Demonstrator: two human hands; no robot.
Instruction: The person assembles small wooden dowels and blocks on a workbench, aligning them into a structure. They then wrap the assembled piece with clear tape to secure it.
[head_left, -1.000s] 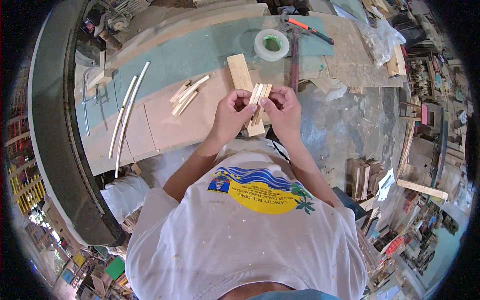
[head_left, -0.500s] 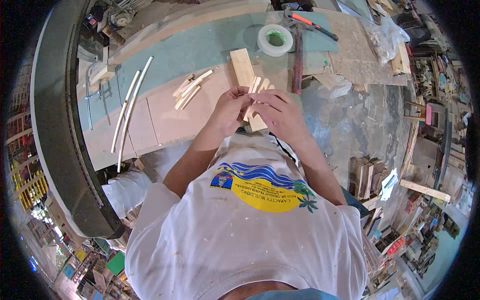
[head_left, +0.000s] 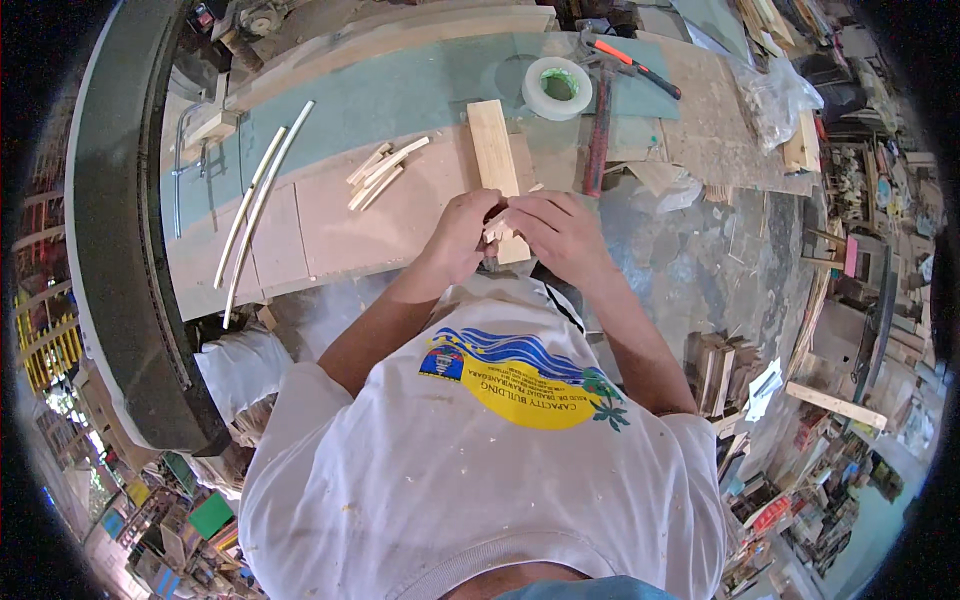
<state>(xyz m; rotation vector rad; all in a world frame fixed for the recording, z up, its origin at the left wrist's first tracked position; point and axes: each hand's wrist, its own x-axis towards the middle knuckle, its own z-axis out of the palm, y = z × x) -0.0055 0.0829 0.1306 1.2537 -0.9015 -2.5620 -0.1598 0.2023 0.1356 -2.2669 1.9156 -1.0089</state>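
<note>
Matt wooden strips (head_left: 498, 228), smooth wooden block (head_left: 491, 145)

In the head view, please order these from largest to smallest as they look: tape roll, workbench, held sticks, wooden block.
1. Workbench
2. Wooden block
3. Tape roll
4. Held sticks, partly hidden

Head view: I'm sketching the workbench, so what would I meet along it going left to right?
Two long pale strips, a pile of short sticks, a wooden block, a tape roll, a red-handled tool, a clear plastic bag.
</note>
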